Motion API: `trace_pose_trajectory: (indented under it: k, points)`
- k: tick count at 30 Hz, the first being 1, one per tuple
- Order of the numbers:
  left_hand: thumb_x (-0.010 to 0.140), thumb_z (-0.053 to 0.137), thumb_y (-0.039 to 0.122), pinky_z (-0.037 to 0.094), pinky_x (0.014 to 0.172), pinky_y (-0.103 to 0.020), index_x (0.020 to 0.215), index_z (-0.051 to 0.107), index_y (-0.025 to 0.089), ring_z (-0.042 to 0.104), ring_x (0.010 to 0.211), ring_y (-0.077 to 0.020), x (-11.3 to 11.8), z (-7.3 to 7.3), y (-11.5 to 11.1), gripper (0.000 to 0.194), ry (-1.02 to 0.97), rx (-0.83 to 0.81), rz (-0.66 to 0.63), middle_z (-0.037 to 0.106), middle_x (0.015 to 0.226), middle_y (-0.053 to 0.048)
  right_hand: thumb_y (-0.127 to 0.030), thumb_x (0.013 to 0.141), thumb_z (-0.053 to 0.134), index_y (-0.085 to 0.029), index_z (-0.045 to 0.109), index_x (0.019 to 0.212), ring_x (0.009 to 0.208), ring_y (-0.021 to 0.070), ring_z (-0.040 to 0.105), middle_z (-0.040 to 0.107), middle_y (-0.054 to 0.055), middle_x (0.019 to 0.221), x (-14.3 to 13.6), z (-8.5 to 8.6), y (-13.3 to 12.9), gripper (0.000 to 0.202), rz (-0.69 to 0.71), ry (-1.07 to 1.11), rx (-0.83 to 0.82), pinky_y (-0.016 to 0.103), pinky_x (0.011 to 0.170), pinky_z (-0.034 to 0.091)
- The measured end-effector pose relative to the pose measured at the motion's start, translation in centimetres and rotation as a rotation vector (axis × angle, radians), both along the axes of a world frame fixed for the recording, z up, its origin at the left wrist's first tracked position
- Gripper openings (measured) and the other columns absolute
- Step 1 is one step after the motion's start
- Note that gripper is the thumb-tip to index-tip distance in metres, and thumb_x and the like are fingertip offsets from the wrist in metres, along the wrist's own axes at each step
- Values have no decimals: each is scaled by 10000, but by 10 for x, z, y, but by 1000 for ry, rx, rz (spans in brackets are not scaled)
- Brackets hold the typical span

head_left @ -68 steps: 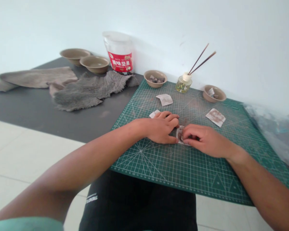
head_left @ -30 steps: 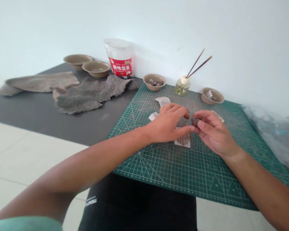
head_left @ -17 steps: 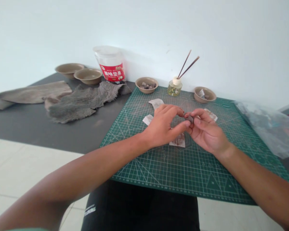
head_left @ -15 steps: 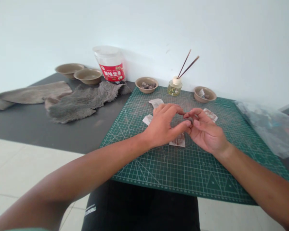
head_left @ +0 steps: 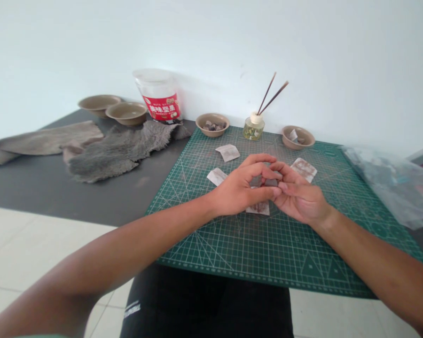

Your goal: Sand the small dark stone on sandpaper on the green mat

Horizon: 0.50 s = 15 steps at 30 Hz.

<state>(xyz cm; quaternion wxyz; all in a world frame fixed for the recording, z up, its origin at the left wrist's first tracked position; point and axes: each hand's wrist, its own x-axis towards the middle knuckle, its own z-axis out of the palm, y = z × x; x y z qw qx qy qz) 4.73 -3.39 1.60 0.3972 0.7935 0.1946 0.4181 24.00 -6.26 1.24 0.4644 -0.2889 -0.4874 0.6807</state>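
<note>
My left hand (head_left: 245, 185) and my right hand (head_left: 299, 192) meet fingertip to fingertip above the green cutting mat (head_left: 285, 249). Between them they pinch a small dark stone (head_left: 270, 182), mostly hidden by the fingers. Below the hands lies a brown-stained white paper piece (head_left: 260, 208), partly covered. Another stained sheet (head_left: 305, 170) sits just beyond my right hand. Two whiter paper pieces lie to the left, one folded paper (head_left: 228, 152) farther back and one paper (head_left: 216, 176) beside my left hand.
At the mat's back edge stand a bowl of stones (head_left: 212, 126), a reed diffuser (head_left: 254, 127) and a bowl with paper scraps (head_left: 298, 138). Grey cloths (head_left: 116, 152), two bowls (head_left: 127, 114) and a red-labelled tub (head_left: 161, 98) are left. A plastic bag (head_left: 391, 183) lies right.
My fingers have shifted around the stone, which is now more covered. My left fingers curl closer to my right ones. The view has moved slightly.
</note>
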Motion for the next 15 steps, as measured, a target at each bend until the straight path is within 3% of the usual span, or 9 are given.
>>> trace_pose_trajectory:
  k: [4,7,15]
  points:
    - [878,699,252,409,1125,-454,913,588,221,339,1457,-254,0,1,-1,121,7,-181,-112,442,1489,-60,-291,789,767,-261,627,1078,981,169,656,653,16,1019,1,1,-1,322,93,-20,-10,296,860,578]
    - [897,678,261,411,1122,-449,902,585,214,337,1461,-251,0,1,-2,105,-24,-203,-164,445,1491,-68,-249,817,754,-253,642,1047,991,157,666,667,13,1030,0,2,-2,256,148,0,7,299,922,568]
    - [962,608,337,422,1112,-460,849,635,196,500,1345,-252,1,1,-5,183,-34,-117,-49,565,1408,-64,-338,807,787,-256,641,1091,851,128,691,661,-11,956,-1,-1,0,329,123,-22,-20,274,828,609]
